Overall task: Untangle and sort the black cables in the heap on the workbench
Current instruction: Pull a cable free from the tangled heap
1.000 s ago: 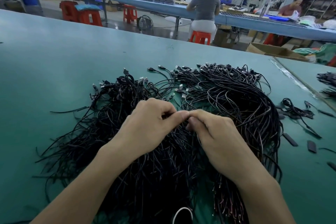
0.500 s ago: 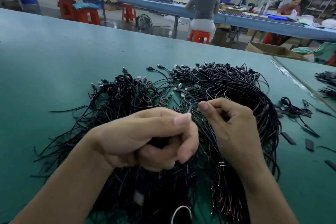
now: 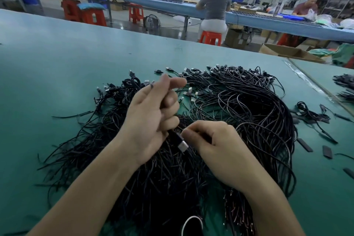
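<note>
A big heap of black cables (image 3: 239, 109) with USB plugs lies spread over the green workbench (image 3: 67, 67). My left hand (image 3: 151, 117) is raised above the heap's middle, its fingers curled round a black cable whose silver USB plug (image 3: 183, 146) sticks out below the palm. My right hand (image 3: 216, 147) sits just right of that plug, fingers curled, pinching the same cable near the plug. The lower part of the heap is hidden under both forearms.
A small tangle of cables (image 3: 312, 115) and several loose black sleeves (image 3: 304, 144) lie to the right. More cables (image 3: 344, 86) sit on the adjoining bench at far right. A white ring (image 3: 191, 224) shows at the bottom. People work at a blue bench (image 3: 153, 5) behind.
My left hand rose and opened partly, its fingers now pointing up. My right hand dropped down to the plug end beside the left palm.
</note>
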Demonstrator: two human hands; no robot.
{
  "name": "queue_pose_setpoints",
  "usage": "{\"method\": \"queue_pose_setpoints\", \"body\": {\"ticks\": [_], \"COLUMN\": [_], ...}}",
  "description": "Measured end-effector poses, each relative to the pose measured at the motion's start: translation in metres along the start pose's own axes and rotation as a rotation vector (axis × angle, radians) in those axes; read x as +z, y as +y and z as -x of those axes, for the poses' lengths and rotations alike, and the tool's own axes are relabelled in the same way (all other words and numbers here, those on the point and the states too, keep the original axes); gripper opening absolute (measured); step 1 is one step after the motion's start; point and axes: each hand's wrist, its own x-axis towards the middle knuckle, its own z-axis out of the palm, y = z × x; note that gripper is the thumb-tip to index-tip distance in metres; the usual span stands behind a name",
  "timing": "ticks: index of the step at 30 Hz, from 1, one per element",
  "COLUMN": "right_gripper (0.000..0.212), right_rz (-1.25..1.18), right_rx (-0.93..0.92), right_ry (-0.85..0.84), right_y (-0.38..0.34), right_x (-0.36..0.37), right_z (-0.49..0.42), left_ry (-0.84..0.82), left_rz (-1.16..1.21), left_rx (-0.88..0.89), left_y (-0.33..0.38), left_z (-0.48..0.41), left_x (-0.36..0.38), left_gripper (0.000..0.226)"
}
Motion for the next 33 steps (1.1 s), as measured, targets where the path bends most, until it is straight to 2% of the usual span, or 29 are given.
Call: {"method": "queue_pose_setpoints", "body": {"ticks": [3,5,7,9,11,15,17,18,21,23,25,26,28,30,33], "right_gripper": [0.022,0.023,0.023,0.023,0.021,0.017,0.015,0.015,0.030,0.039,0.038,0.036,0.028,0.023,0.020], "right_rz": [0.009,0.040,0.025,-0.015,-0.061,-0.173,-0.248,-0.298,-0.337,-0.272,-0.193,-0.162,-0.090,-0.018,0.019], "right_rx": [-0.038,-0.068,-0.113,-0.148,-0.175,-0.226,-0.252,-0.259,-0.159,-0.062,-0.042,-0.053,-0.087,-0.111,-0.080], "right_ry": [-0.016,-0.023,-0.026,0.003,0.065,0.248,0.293,0.300,0.315,0.250,0.157,0.122,0.068,0.003,-0.059], "right_y": [-0.005,-0.009,-0.012,-0.014,-0.015,-0.012,-0.010,-0.009,-0.003,-0.001,-0.004,-0.007,-0.012,-0.016,-0.016], "right_x": [-0.002,-0.002,-0.003,-0.005,-0.010,-0.020,-0.021,-0.020,-0.016,-0.012,-0.007,-0.005,-0.001,0.000,-0.005], "right_z": [0.003,0.004,0.005,0.006,0.006,0.006,0.005,0.005,0.002,0.000,0.001,0.002,0.003,0.004,0.007], "left_ry": [0.100,0.096,0.049,0.002,-0.077,-0.233,-0.321,-0.361,-0.483,-0.507,-0.455,-0.375,-0.157,-0.045,0.044], "left_rz": [-0.366,-0.476,-0.573,-0.777,-0.895,-0.918,-0.844,-0.722,-0.162,0.091,0.283,0.337,0.330,0.184,-0.348], "left_rx": [0.197,0.272,0.285,0.283,0.234,-0.116,-0.293,-0.339,-0.380,-0.337,-0.261,-0.212,-0.091,0.043,0.229], "left_y": [-0.015,-0.020,-0.022,-0.021,-0.020,-0.014,-0.011,-0.007,0.007,0.012,0.014,0.014,0.008,-0.001,-0.013], "left_z": [-0.002,-0.003,-0.003,-0.002,0.001,0.008,0.011,0.012,0.011,0.009,0.006,0.004,0.000,-0.004,-0.005], "left_x": [-0.001,-0.003,-0.006,-0.009,-0.008,0.002,0.004,0.005,0.004,0.003,0.004,0.004,0.003,0.000,-0.005], "left_gripper": [0.034,0.032,0.030,0.030,0.039,0.077,0.083,0.081,0.060,0.051,0.046,0.047,0.051,0.047,0.042]}}
